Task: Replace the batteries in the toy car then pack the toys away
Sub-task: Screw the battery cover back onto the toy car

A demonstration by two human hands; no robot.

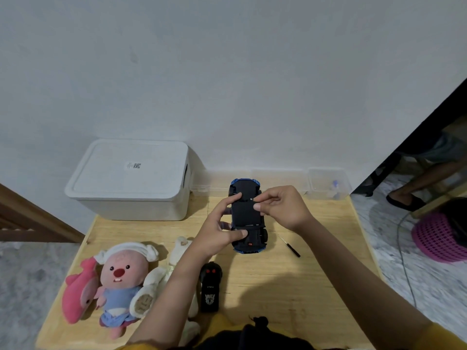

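At mid-frame the car (247, 215) lay belly-up, held at its side by the left hand (219, 231), while the right hand (280, 207) pinched at the battery cover, whose tiny screw could likely drop and roll off the tabletop (303, 286).

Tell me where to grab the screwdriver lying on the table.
Pinch the screwdriver by its thick black handle, the end nearer you, coming from above with the right hand. It lies flat on the table, right of the car, and its thin shaft gives little to hold.
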